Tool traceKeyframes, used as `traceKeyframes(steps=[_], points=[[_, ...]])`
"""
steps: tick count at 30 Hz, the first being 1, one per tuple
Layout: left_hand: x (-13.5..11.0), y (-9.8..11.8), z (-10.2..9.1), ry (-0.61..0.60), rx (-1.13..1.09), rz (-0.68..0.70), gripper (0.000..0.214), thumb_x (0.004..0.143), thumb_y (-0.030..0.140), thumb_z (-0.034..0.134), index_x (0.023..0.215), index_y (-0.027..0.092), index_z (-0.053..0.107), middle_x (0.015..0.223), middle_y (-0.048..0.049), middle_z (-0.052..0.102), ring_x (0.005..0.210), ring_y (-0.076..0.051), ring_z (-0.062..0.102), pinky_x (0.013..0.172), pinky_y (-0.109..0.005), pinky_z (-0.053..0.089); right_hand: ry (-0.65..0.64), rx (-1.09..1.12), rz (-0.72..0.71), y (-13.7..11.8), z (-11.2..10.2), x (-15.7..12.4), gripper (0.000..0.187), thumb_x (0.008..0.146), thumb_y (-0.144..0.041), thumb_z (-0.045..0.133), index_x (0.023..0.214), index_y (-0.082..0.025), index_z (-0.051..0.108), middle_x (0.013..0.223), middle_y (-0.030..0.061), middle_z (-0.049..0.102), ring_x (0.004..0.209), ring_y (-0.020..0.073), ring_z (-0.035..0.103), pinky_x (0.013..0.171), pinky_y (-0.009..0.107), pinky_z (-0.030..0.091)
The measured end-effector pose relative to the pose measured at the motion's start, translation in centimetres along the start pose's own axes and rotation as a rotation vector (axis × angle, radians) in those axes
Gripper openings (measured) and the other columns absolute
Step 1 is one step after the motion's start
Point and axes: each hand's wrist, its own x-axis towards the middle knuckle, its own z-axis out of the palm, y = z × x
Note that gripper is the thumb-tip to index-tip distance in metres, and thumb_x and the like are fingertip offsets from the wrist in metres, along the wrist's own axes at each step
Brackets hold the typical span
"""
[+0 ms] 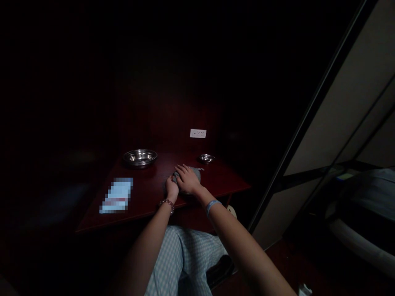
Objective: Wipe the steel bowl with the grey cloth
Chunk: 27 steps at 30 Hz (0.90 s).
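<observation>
A bunched grey cloth (196, 174) lies near the front edge of the dark red desk (154, 195). At its left side my left hand (172, 187) is closed, the fingers curled into the cloth's edge. My right hand (187, 179) rests palm down on top of the cloth, its fingers stretched out and slightly apart. The two hands are close together, and they hide much of the cloth. A loose end of it shows beyond my right hand.
Shiny metal bowls or dishes (140, 158) stand at the back left, with a smaller metal bowl (206, 158) at the back right. A blurred-out pale blue flat item (117, 195) lies at left. A white socket panel (198, 133) is on the back wall.
</observation>
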Motion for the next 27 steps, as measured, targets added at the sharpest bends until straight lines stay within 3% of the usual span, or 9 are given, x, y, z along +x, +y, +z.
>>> traceKeyframes(steps=[3,6,12,18,22,27], points=[[-0.4,0.6,-0.2,-0.034,0.033,-0.049,0.016,0.081,0.017,0.055,0.065,0.019,0.059,0.062,-0.0002,0.061,0.062,-0.016,0.058,0.066,-0.029,0.049,-0.083,0.011,0.028,0.2,-0.5,1.5,0.041,0.105,-0.034,0.051,0.143,-0.023,0.063,0.152,0.0068,0.061,0.147,0.022,0.046,0.125,0.038,0.03],[-0.6,1.1,-0.5,-0.037,0.141,-0.047,0.027,0.087,0.015,0.048,0.062,0.02,0.056,0.061,-0.0034,0.061,0.063,-0.018,0.06,0.066,-0.029,0.048,-0.121,-0.03,0.125,0.7,-0.8,2.6,0.037,0.106,-0.039,0.05,0.135,-0.025,0.068,0.146,0.0071,0.065,0.138,0.0228,0.055,0.121,0.037,0.035],[-0.5,0.9,-0.4,-0.046,0.216,-0.001,0.039,0.099,0.029,0.04,0.063,0.022,0.054,0.068,-0.0095,0.067,0.069,-0.022,0.066,0.066,-0.03,0.047,-0.17,-0.03,0.276,2.8,-1.2,3.1,0.047,0.11,-0.047,0.031,0.142,-0.028,0.061,0.152,0.0076,0.06,0.139,0.0244,0.055,0.116,0.041,0.041],[0.0,0.4,-0.2,-0.003,0.264,0.021,0.037,0.096,0.023,0.041,0.059,0.024,0.048,0.066,-0.0087,0.065,0.067,-0.021,0.063,0.066,-0.029,0.044,-0.104,0.002,0.351,3.6,-1.0,1.3,0.057,0.111,-0.046,0.021,0.15,-0.019,0.053,0.15,0.0167,0.06,0.135,0.0286,0.06,0.114,0.044,0.045],[0.1,0.4,-0.3,0.023,0.269,-0.003,0.034,0.093,0.018,0.042,0.059,0.024,0.047,0.064,-0.0057,0.061,0.064,-0.019,0.058,0.066,-0.029,0.041,-0.047,-0.051,0.244,2.0,-0.6,0.3,0.057,0.111,-0.043,0.027,0.158,-0.015,0.044,0.161,0.0175,0.05,0.148,0.0296,0.048,0.122,0.047,0.036],[-0.3,0.6,-0.4,-0.005,0.109,-0.048,0.024,0.089,0.017,0.047,0.067,0.02,0.054,0.067,-0.0006,0.061,0.066,-0.016,0.055,0.067,-0.026,0.041,-0.093,-0.017,0.074,0.3,-0.3,0.2,0.061,0.109,-0.044,0.036,0.164,-0.018,0.036,0.17,0.0111,0.037,0.162,0.026,0.023,0.131,0.048,0.02]])
